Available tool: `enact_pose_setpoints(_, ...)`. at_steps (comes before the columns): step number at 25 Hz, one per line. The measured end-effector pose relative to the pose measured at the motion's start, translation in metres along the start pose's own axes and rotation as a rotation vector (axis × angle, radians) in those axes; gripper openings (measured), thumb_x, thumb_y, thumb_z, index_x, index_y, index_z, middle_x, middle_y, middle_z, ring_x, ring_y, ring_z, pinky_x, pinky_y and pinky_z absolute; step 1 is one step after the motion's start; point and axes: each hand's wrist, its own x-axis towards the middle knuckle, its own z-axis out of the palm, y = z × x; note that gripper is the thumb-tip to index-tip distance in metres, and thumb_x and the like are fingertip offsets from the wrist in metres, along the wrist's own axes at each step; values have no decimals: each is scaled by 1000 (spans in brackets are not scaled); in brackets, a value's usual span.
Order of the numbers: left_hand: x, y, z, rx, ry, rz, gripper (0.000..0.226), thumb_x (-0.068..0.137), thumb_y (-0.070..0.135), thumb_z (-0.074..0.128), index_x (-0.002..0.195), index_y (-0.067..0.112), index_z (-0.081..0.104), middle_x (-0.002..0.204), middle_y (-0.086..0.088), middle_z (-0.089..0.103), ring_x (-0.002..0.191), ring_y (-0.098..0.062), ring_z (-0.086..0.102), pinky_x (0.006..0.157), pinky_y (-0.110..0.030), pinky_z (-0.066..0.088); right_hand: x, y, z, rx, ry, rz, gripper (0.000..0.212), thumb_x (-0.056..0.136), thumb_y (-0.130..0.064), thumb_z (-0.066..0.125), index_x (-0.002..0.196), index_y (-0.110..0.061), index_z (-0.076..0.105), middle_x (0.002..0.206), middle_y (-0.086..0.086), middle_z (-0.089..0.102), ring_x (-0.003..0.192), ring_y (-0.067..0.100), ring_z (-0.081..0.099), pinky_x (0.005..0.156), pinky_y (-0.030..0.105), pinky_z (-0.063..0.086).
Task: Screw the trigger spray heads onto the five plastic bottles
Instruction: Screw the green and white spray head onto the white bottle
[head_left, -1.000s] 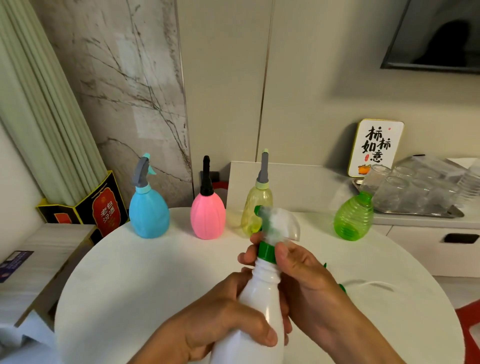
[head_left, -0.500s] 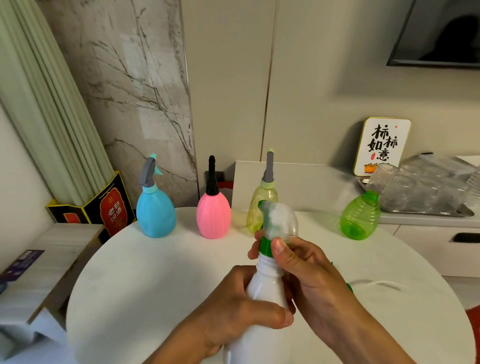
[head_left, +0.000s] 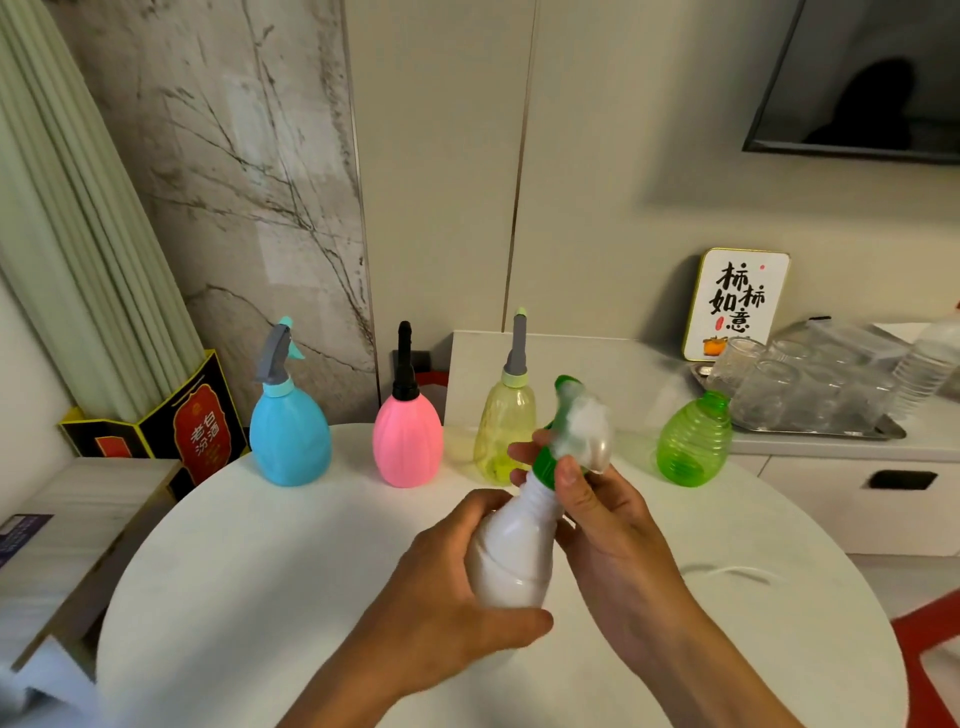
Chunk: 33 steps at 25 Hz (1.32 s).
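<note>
My left hand (head_left: 457, 613) grips the body of a white bottle (head_left: 511, 551) held tilted above the round table. My right hand (head_left: 608, 525) pinches the green collar of a clear trigger spray head (head_left: 576, 431) on the bottle's neck. At the back of the table stand a blue bottle (head_left: 288, 436), a pink bottle (head_left: 408, 447) and a yellow bottle (head_left: 504, 436), each with a spray head on. A green bottle (head_left: 693, 441) stands at the right with no head on it.
The white round table (head_left: 260, 571) has a thin white tube (head_left: 737, 571) lying at its right. A counter at the right holds a tray of glasses (head_left: 810, 384) and a sign (head_left: 737, 306). A dark box (head_left: 171, 431) stands at the left, a red stool (head_left: 930, 639) at the lower right.
The white bottle has tilted with its neck further right, and my right hand has turned on the green collar. My view has moved closer to the table.
</note>
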Motion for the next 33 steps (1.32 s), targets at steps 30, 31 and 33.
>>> enact_pose_setpoints(30,-2,-41,4,658,-185,80,68,88,60,49,142,54,10,154,30,1,140,5,7,111,-22,16,134,50,-148,-1009,409,-64,58,80,-30,78,127,-17,47,98,-4,58,87,22,55,58,21,38)
enact_pose_setpoints(31,-2,-42,3,656,-179,79,67,88,60,49,142,54,9,154,30,1,141,5,7,111,-21,16,132,50,-148,-995,387,-54,60,80,-29,78,129,-18,46,100,-4,58,89,23,56,60,24,40)
enact_pose_setpoints(33,-4,-43,3,662,-173,68,67,90,60,47,142,56,6,155,30,0,141,4,5,112,-22,15,122,49,-150,-976,307,-9,68,77,-29,82,133,-20,43,109,-3,60,97,23,58,70,30,42)
